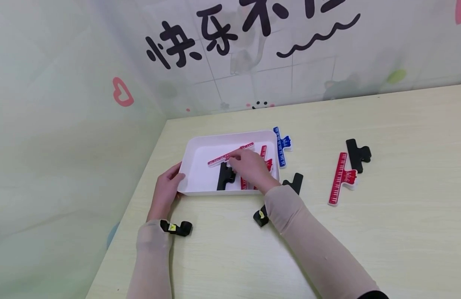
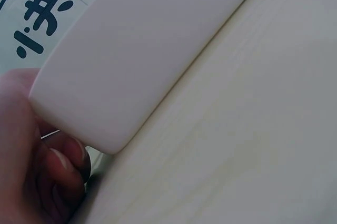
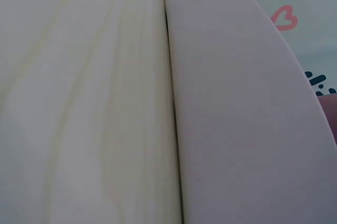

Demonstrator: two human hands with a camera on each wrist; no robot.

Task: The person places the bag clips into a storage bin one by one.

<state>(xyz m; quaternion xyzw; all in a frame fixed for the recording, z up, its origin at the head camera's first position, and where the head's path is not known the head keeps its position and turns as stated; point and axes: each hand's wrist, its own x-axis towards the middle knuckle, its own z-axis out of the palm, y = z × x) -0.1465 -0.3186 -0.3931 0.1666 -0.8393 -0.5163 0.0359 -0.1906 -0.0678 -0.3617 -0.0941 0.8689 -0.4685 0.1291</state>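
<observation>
A white tray (image 1: 200, 166) holds several clips. The left hand (image 1: 165, 189) grips its left edge, thumb on the rim; in the left wrist view the left hand (image 2: 37, 155) has its fingers curled at the corner of the tray (image 2: 131, 61). Inside the tray, the right hand (image 1: 250, 166) pinches a red-and-white clip (image 1: 219, 159) that lies slanted near the tray's middle. A black clip (image 1: 223, 176) is just below the fingers. Other red clips (image 1: 263, 151) lie at the right side, partly under the hand. The right wrist view shows mostly the tray's outer wall (image 3: 237, 98).
Against the tray's right side lies a blue clip (image 1: 280, 149). A black clip (image 1: 297, 182) is partly behind the right sleeve. Farther right are a red clip (image 1: 338, 178) and a black clip (image 1: 354, 155). A printed curtain (image 1: 122, 50) borders the table's left and back.
</observation>
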